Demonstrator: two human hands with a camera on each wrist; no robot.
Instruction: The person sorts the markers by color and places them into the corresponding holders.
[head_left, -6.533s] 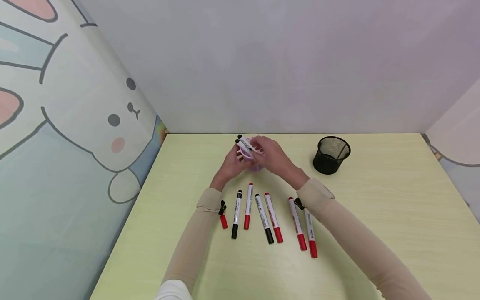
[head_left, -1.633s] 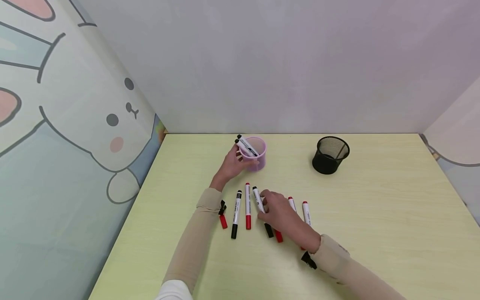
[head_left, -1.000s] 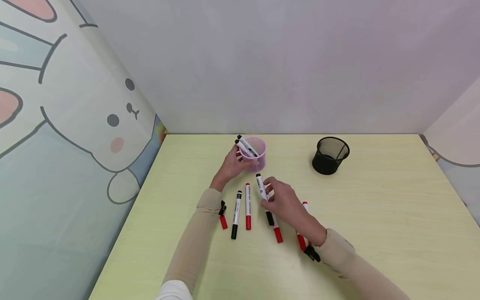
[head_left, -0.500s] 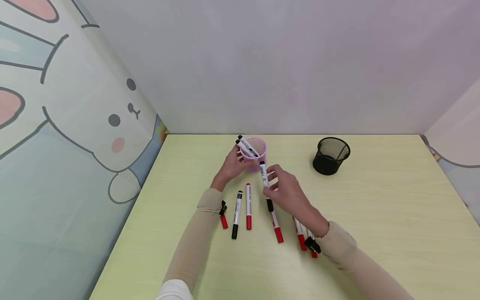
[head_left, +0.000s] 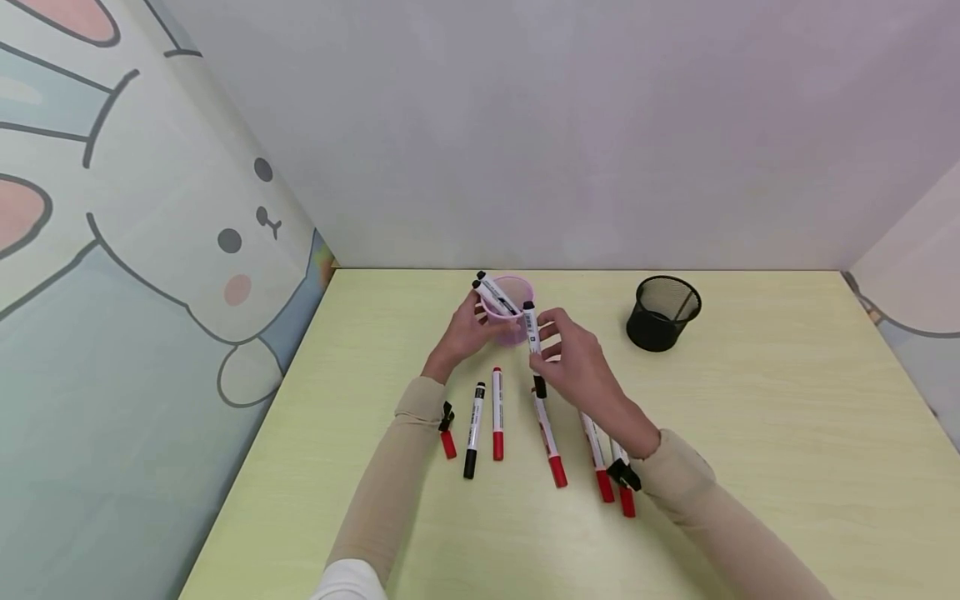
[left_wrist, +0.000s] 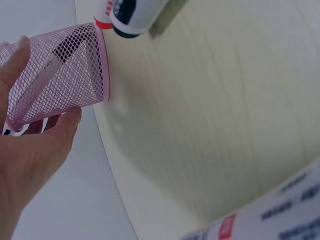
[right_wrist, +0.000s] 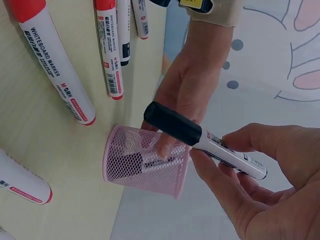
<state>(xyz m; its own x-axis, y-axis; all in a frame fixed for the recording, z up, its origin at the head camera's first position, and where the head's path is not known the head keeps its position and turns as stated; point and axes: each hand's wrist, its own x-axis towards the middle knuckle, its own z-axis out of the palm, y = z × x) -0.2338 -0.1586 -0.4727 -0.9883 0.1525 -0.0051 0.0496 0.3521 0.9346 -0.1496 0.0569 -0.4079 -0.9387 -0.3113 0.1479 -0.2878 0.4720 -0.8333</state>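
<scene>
In the head view, my left hand (head_left: 463,340) holds a pink mesh pen holder (head_left: 513,335) near the table's far edge. Two black whiteboard markers (head_left: 495,294) lean inside it. My right hand (head_left: 579,371) pinches another black whiteboard marker (head_left: 532,332) between thumb and fingers, just right of the holder and in front of it. The right wrist view has this marker (right_wrist: 235,157) tilted, its black cap crossing in front of the pink holder's rim (right_wrist: 182,175). In the left wrist view, my left thumb and fingers curl round the mesh wall (left_wrist: 65,75).
On the table lie a black-capped marker (head_left: 474,432) and several red-capped ones, including a red marker (head_left: 498,415) and another (head_left: 550,440). Two more sit partly under my right wrist. A black mesh pen holder (head_left: 654,329) stands at the back right. A wall rises behind the table.
My right hand has taken the black marker from the table and carried it up and away toward the pink holder. Earlier it was at that holder's mouth. My left hand has stayed.
</scene>
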